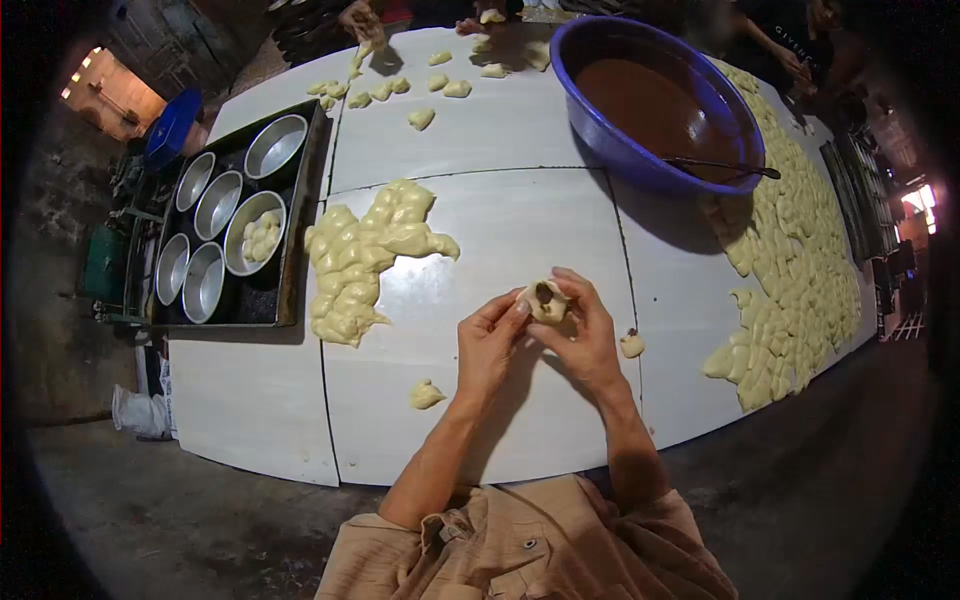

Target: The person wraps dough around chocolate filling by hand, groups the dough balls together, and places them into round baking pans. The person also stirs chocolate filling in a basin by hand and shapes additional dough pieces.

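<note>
Both hands hold one small piece of pale dough [551, 309] with a dark brown filling showing at its top. My left hand [490, 335] pinches its left side with thumb and fingers. Around the right side curl the fingers and thumb of my right hand [586, 335]. A small dough piece [426, 394] lies on the white table [480, 210] left of my forearms, and another with a brown spot [632, 344] lies to the right. Beyond my left hand is a lumpy mass of dough [365, 250].
On the left, a black tray [308, 190] holds several round metal pans, one with dough balls [262, 236]. A purple basin [610, 145] contains brown filling [640, 105] and a dark utensil. Many dough pieces [790, 270] cover the right side. Other people's hands [362, 22] work at the far edge.
</note>
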A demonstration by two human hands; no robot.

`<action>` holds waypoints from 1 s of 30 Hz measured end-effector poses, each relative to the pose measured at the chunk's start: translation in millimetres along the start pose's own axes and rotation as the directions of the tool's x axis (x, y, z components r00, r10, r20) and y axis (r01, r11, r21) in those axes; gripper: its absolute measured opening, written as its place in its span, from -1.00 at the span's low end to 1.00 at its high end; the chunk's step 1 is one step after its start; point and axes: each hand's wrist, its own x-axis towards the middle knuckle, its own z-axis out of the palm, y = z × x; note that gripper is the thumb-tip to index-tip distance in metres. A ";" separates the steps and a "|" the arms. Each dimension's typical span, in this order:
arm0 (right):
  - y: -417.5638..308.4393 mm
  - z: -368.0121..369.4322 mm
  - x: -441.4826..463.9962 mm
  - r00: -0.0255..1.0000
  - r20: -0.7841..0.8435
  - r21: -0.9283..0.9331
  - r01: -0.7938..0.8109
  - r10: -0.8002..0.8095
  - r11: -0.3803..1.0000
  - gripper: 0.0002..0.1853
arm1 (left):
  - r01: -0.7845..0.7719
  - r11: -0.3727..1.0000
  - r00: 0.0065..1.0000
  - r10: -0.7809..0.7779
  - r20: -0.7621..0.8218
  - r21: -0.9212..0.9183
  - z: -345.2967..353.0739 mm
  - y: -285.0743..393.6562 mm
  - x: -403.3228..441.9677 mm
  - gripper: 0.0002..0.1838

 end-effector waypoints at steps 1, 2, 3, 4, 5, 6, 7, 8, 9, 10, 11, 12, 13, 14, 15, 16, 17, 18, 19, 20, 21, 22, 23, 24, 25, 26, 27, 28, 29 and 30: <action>-2.5 2.9 -4.5 0.998 -0.041 -0.100 0.033 -0.038 0.994 -0.42 | -0.028 0.999 1.000 0.028 0.006 0.042 -0.6 2.5 -1.3 -0.63; -6.7 6.7 -8.3 0.994 -0.078 -0.202 0.062 -0.079 0.977 -0.49 | -0.057 0.995 0.998 0.056 0.015 0.081 -0.6 3.8 -2.2 -0.63; -7.1 10.9 -9.1 0.989 -0.085 -0.205 0.102 -0.122 0.973 -0.55 | -0.098 0.991 0.995 0.098 0.010 0.092 -2.2 -0.9 -0.1 -0.62; -5.7 14.5 -9.7 0.982 -0.090 -0.208 0.141 -0.163 0.968 -0.62 | -0.084 0.990 0.996 0.083 0.014 0.116 -4.7 -3.2 0.7 -0.61; -4.8 16.3 -9.9 0.974 -0.095 -0.211 0.181 -0.205 0.960 -0.68 | -0.070 0.988 0.997 0.069 0.017 0.140 -7.4 -3.5 1.6 -0.60; -4.9 17.1 -9.9 0.976 -0.122 -0.226 0.151 -0.182 0.962 -0.74 | -0.056 0.985 0.998 0.054 0.018 0.164 -9.7 -1.4 2.0 -0.59; -4.9 18.1 -9.2 0.976 -0.149 -0.239 0.120 -0.158 0.963 -0.79 | 0.020 0.974 1.000 -0.022 0.008 0.227 -10.7 6.6 0.4 -0.58; -4.7 19.2 -8.8 0.975 -0.175 -0.252 0.087 -0.134 0.964 -0.84 | -0.004 0.974 1.000 0.001 0.013 0.227 -9.7 6.1 1.3 -0.58; -2.6 20.6 -8.3 0.980 -0.180 -0.172 0.055 -0.086 0.983 -0.86 | -0.027 0.973 1.000 0.023 0.019 0.228 -7.2 4.0 2.1 -0.57; 1.3 22.1 -7.1 0.982 -0.182 -0.093 0.023 -0.039 0.995 -0.87 | -0.050 0.972 0.999 0.045 0.027 0.229 -5.3 4.3 3.2 -0.57; 5.1 23.2 -6.3 0.983 -0.181 -0.014 -0.010 0.008 1.000 -0.87 | -0.027 0.994 0.998 0.021 0.051 0.106 -3.9 7.5 3.2 -0.58; 6.1 23.5 -6.3 0.983 -0.177 0.064 -0.043 0.054 0.997 -0.86 | 0.017 0.995 0.998 -0.022 0.054 0.098 -4.3 9.4 4.6 -0.58; 0.2 18.8 -8.1 0.971 -0.155 0.040 -0.176 0.180 0.984 -0.81 | 0.058 0.994 0.996 -0.064 0.058 0.090 -5.9 12.2 6.4 -0.58; -1.1 15.2 -8.2 0.982 -0.133 0.055 -0.130 0.137 0.990 -0.81 | 0.100 0.992 0.993 -0.104 0.060 0.080 -7.8 14.5 8.2 -0.59; -3.2 12.8 -8.1 0.990 -0.110 0.072 -0.086 0.093 0.994 -0.80 | 0.094 0.986 0.993 -0.102 0.053 0.135 -11.3 13.1 11.2 -0.60; -7.2 12.0 -7.9 0.995 -0.088 0.091 -0.043 0.051 0.995 -0.79 | 0.093 0.986 0.994 -0.101 0.052 0.139 -13.7 11.9 12.3 -0.60; -14.7 11.5 -9.2 0.996 -0.080 -0.090 0.035 -0.042 0.995 -0.78 | 0.091 0.985 0.994 -0.099 0.052 0.145 -15.3 11.0 13.5 -0.60; -12.3 11.4 -9.5 0.996 -0.081 -0.112 0.024 -0.033 0.993 -0.79 | 0.089 0.985 0.994 -0.098 0.053 0.150 -15.6 11.9 13.7 -0.60; -7.7 10.3 -10.5 0.996 -0.082 -0.134 0.011 -0.022 0.991 -0.79 | 0.090 0.981 0.992 -0.103 0.070 0.170 -14.8 14.7 11.2 -0.60; -3.9 8.1 -11.4 0.996 -0.085 -0.157 -0.003 -0.010 0.988 -0.79 | 0.085 0.983 0.993 -0.097 0.066 0.165 -11.4 15.2 8.9 -0.60; -1.5 4.2 -8.6 0.991 -0.083 -0.220 0.082 -0.103 0.972 -0.80 | 0.079 0.984 0.994 -0.090 0.061 0.161 -7.1 14.3 6.6 -0.60; -1.0 2.9 -9.1 0.997 -0.078 -0.143 0.018 -0.029 0.990 -0.80 | 0.072 0.985 0.995 -0.081 0.054 0.157 -5.2 13.5 5.3 -0.60; -0.7 2.4 -9.3 0.997 -0.067 -0.065 -0.047 0.043 0.997 -0.80 | 0.067 0.988 0.995 -0.078 0.068 0.141 -7.3 10.3 6.8 -0.60; -0.2 1.8 -10.0 0.992 -0.051 0.013 -0.114 0.115 0.993 -0.80 | 0.079 0.984 0.994 -0.091 0.068 0.163 -10.7 9.3 8.8 -0.60; 0.7 0.7 -9.8 0.998 -0.022 0.024 -0.061 0.062 0.998 -0.79 | 0.091 0.979 0.992 -0.104 0.067 0.184 -15.2 9.5 10.8 -0.60; -2.7 3.0 -11.1 0.999 -0.033 -0.026 -0.004 0.003 1.000 -0.79 | 0.101 0.974 0.991 -0.117 0.065 0.203 -17.3 9.9 12.3 -0.60; -11.9 7.9 -12.0 0.998 -0.040 -0.075 0.053 -0.056 0.996 -0.78 | 0.126 0.976 0.990 -0.134 0.033 0.176 -14.4 14.0 11.2 -0.61; -12.2 9.4 -11.9 0.991 -0.048 -0.134 0.119 -0.126 0.984 -0.79 | 0.116 0.973 0.991 -0.125 0.037 0.198 -15.5 13.1 11.4 -0.61; -12.5 10.8 -11.8 0.979 -0.055 -0.195 0.182 -0.196 0.964 -0.79 | 0.105 0.970 0.992 -0.117 0.042 0.221 -16.9 11.5 11.8 -0.61; -6.0 9.2 -11.5 0.983 -0.065 -0.198 0.155 -0.170 0.968 -0.80 | 0.094 0.965 0.993 -0.110 0.049 0.243 -17.2 11.1 11.8 -0.61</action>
